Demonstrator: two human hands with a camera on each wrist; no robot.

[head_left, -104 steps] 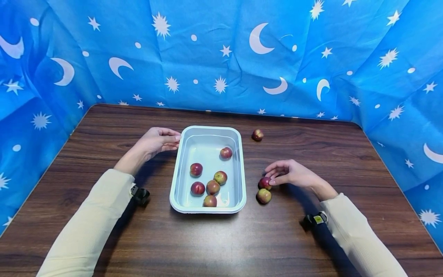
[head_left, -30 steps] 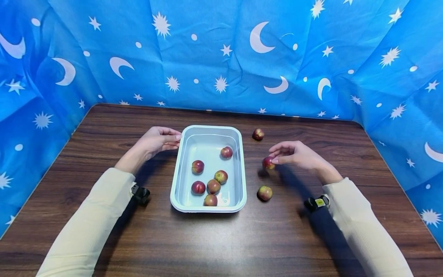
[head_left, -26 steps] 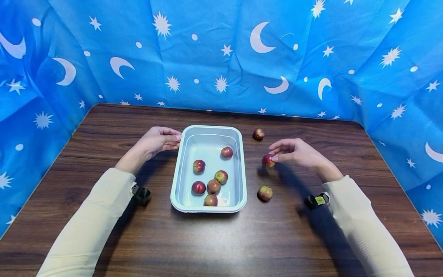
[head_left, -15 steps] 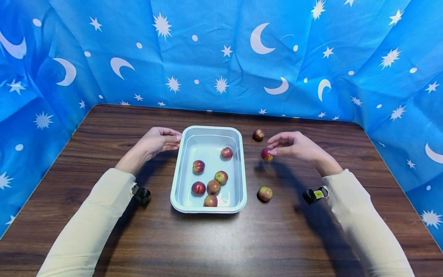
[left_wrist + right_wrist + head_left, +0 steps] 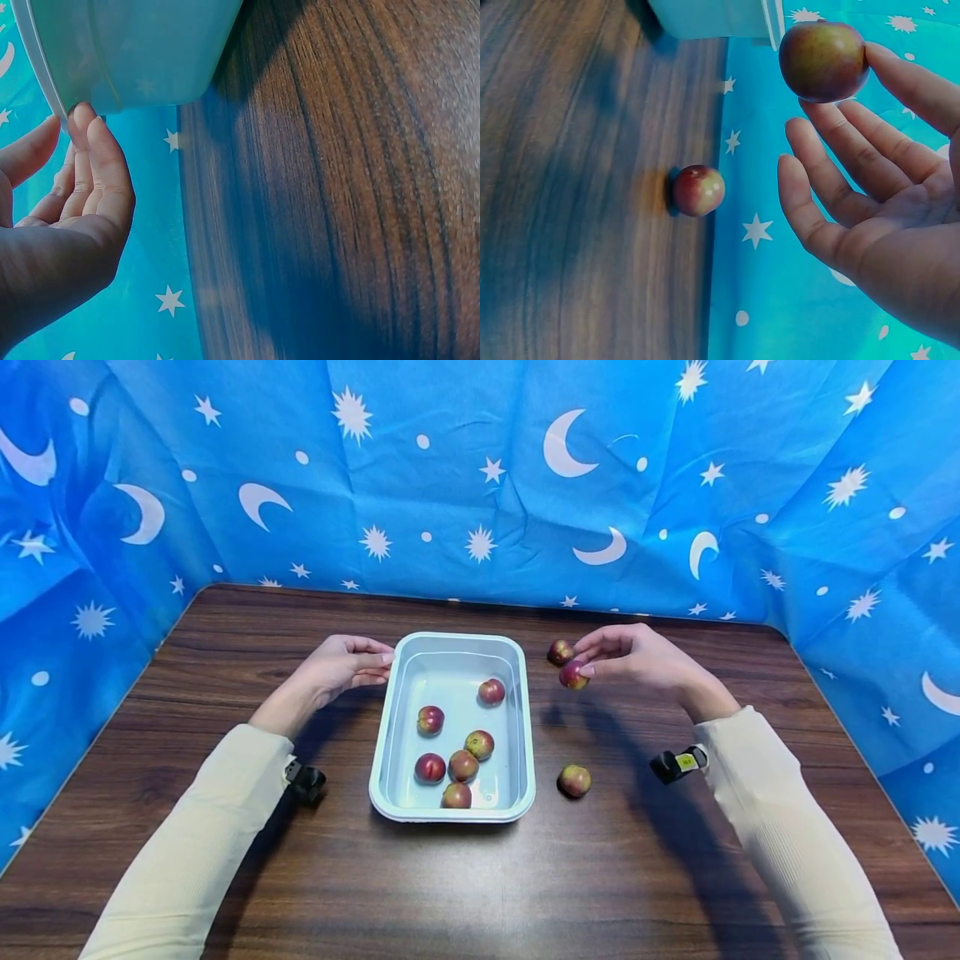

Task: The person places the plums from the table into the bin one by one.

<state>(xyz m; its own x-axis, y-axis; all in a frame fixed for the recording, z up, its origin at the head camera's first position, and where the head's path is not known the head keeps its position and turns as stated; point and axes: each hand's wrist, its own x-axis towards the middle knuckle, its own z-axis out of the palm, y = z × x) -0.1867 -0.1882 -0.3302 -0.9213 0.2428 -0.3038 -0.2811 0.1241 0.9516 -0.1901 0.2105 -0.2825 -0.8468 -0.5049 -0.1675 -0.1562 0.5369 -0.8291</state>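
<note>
A pale plastic tray (image 5: 450,814) sits mid-table with several red and yellow-green plums (image 5: 430,767) inside. Its left rim is pinched between the thumb and fingertips of my left hand (image 5: 341,667), seen closely at the tray wall (image 5: 142,60) in the left wrist view. To the tray's right, my right hand (image 5: 637,656) holds a dark red plum (image 5: 573,675) above the table by thumb and fingertips. The right wrist view shows this held plum (image 5: 823,61) clear of the palm. Just behind it in the head view, another plum (image 5: 560,652) lies on the wood.
A greenish plum (image 5: 574,781) lies on the brown wooden table (image 5: 480,893), right of the tray's near end. Behind the table hangs a blue cloth (image 5: 465,485) with white moons and stars. Both wrists carry small black cameras (image 5: 303,781).
My right hand has picked the dark red plum from beside the greenish one and carried it away from me, toward the far plum. My left hand has stayed at the tray's rim.
</note>
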